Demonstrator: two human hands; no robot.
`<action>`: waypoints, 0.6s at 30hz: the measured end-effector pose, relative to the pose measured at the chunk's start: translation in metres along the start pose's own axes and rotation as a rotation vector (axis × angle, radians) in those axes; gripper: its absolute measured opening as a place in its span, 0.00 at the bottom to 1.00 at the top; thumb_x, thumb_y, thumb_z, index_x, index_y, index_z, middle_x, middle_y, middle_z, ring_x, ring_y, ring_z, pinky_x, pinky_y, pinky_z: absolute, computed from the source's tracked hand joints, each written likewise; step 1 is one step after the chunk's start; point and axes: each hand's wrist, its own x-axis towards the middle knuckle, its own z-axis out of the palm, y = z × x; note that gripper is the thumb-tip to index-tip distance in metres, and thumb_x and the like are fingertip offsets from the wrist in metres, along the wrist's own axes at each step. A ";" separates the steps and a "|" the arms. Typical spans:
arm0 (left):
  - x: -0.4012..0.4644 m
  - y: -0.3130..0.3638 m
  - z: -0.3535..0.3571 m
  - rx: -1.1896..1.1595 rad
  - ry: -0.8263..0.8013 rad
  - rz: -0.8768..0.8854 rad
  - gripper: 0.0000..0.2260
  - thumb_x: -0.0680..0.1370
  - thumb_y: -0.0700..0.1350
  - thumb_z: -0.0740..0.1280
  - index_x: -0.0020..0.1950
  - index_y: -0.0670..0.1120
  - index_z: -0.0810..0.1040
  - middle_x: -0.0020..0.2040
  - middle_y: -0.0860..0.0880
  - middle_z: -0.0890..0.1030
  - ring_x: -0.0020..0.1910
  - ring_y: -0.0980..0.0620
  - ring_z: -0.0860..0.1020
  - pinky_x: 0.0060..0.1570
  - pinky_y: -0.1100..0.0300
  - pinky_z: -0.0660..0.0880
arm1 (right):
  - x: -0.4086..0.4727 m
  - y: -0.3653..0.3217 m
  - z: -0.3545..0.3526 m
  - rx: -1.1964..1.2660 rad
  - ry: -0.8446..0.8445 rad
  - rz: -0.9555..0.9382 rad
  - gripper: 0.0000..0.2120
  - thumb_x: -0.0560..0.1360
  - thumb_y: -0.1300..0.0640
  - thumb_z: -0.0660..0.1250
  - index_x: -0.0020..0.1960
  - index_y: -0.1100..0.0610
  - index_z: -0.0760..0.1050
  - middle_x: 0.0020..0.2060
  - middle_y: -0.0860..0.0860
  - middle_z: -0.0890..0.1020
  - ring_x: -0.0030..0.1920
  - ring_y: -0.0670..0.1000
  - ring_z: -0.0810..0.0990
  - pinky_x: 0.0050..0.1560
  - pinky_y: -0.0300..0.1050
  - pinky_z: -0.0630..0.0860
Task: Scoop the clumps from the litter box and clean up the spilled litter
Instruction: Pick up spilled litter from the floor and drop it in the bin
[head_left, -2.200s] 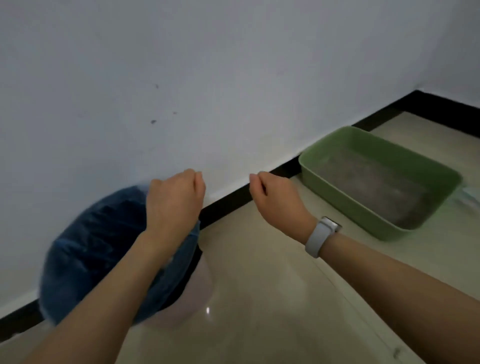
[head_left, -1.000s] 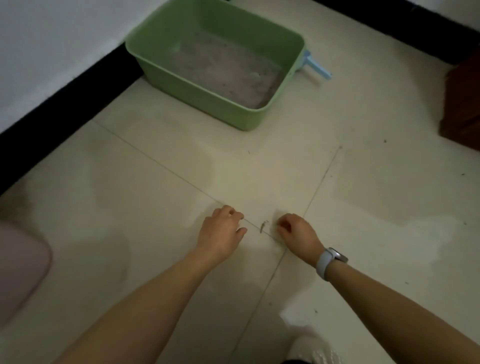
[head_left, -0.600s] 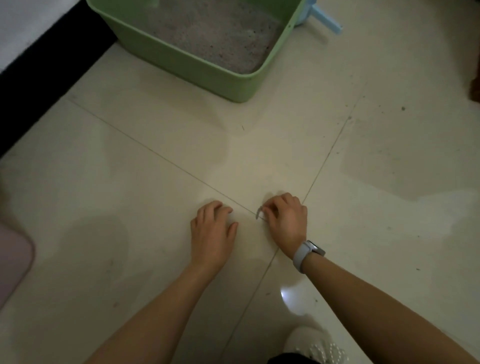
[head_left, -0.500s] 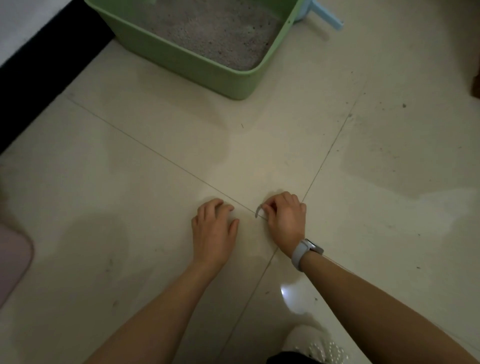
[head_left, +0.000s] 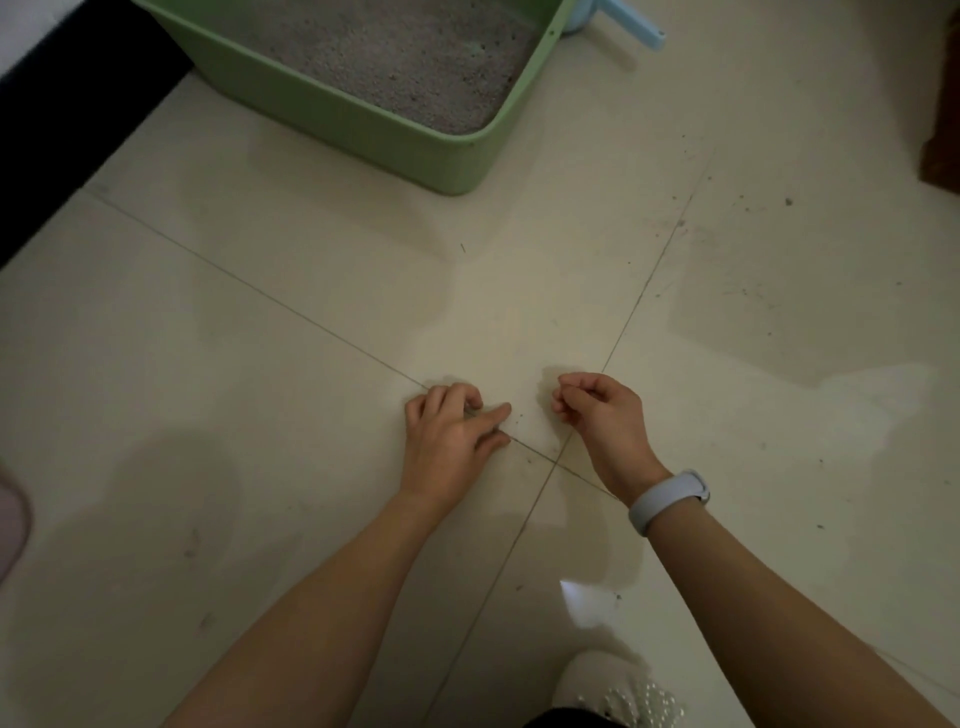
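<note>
Left hand (head_left: 447, 436): fingers curled on floor, apparently pinching something small.
Right hand (head_left: 597, 410): fingertips pinched; contents indiscernible.
Risk: litter grains slipping loose.

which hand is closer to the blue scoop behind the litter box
Right. The right hand lies low on the floor, roughly below the blue scoop; the left hand sits further left, slightly lower in view.
</note>
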 end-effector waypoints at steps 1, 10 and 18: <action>0.000 -0.001 0.000 0.010 0.006 0.027 0.13 0.69 0.55 0.65 0.49 0.54 0.83 0.44 0.50 0.76 0.47 0.52 0.68 0.48 0.56 0.59 | 0.000 0.000 -0.001 -0.003 -0.011 0.015 0.11 0.74 0.72 0.59 0.42 0.60 0.75 0.34 0.54 0.77 0.34 0.49 0.75 0.35 0.34 0.74; -0.001 -0.003 0.004 -0.097 0.125 0.010 0.09 0.71 0.51 0.65 0.40 0.50 0.84 0.38 0.52 0.77 0.43 0.54 0.70 0.47 0.58 0.61 | -0.002 -0.001 -0.002 -0.283 -0.081 -0.013 0.08 0.74 0.66 0.64 0.38 0.58 0.75 0.34 0.50 0.76 0.34 0.46 0.72 0.37 0.36 0.70; -0.003 0.002 0.010 -0.057 0.193 -0.007 0.08 0.73 0.49 0.65 0.38 0.47 0.81 0.36 0.50 0.74 0.40 0.53 0.69 0.46 0.57 0.62 | -0.002 0.019 0.009 -0.910 -0.137 -0.388 0.05 0.74 0.62 0.66 0.47 0.64 0.77 0.44 0.55 0.77 0.42 0.50 0.73 0.42 0.32 0.66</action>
